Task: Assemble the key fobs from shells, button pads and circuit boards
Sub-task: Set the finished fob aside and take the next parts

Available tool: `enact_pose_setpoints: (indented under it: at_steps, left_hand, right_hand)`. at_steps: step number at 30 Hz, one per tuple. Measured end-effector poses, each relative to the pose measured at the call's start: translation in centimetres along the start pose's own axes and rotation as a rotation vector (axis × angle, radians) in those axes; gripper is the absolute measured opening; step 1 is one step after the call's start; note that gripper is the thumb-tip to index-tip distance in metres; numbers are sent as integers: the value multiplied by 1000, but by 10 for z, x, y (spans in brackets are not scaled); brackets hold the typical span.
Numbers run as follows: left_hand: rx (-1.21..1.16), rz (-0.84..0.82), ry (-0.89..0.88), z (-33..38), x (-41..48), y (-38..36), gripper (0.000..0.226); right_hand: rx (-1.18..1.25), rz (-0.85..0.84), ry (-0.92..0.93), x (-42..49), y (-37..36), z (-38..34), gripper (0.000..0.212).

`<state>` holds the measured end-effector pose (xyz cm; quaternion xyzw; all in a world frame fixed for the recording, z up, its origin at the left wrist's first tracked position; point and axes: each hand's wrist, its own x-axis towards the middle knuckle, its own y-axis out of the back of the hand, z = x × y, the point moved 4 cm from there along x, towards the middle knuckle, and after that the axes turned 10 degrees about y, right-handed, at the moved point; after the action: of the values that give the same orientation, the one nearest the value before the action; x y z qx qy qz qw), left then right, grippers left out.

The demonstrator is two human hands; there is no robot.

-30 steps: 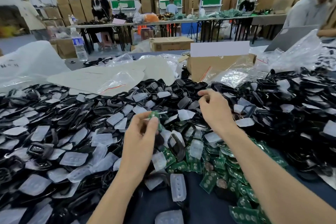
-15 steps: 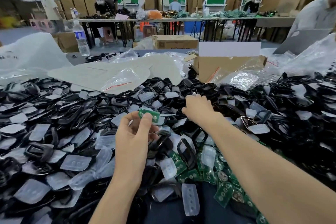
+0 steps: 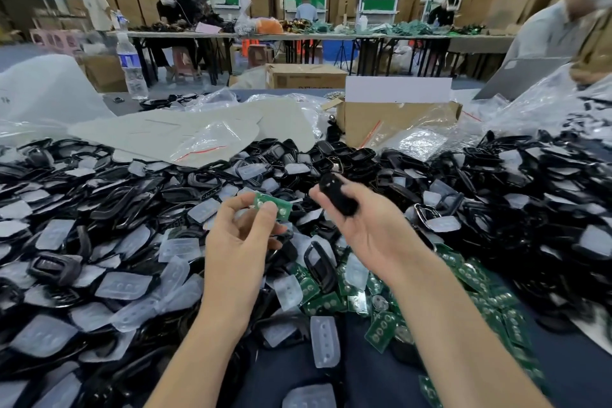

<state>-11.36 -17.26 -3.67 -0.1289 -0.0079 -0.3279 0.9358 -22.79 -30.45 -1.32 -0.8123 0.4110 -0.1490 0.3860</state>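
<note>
One green board (image 3: 282,208), one black shell (image 3: 337,196)

Hands in view: two, left hand (image 3: 238,242) and right hand (image 3: 367,228). Held parts: one circuit board (image 3: 273,204) in the left, one black shell (image 3: 337,195) in the right. Loose shells (image 3: 496,195), button pads (image 3: 124,285) and boards (image 3: 480,278) on the table (image 3: 371,361): heaps, too many to count. Water bottle (image 3: 132,69): one. Open carton (image 3: 397,122): one.

Right hand (image 3: 371,225) is up off the heap (image 3: 496,182)! 0.5 s ago it lay palm-down among the parts; now it's lifted clear and turned palm-up, gripping 1 black shell (image 3: 337,195), brought near the circuit board (image 3: 273,204) in the left hand (image 3: 241,235), not touching.
</note>
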Motion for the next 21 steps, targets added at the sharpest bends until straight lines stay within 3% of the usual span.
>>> enact_pose_setpoints:
  at_steps: [8,16,21]
  left_hand:
    - [29,-59,-33,2,-9,-11,12]
    - [36,-44,-50,1,-8,-10,11]
    - [42,-27,-55,1,-8,-9,11]
  right_hand:
    - [-318,-28,223,-25,19,27,24]
    - [-391,-125,202,-20,20,39,26]
    - [-353,-89,183,-14,26,43,30]
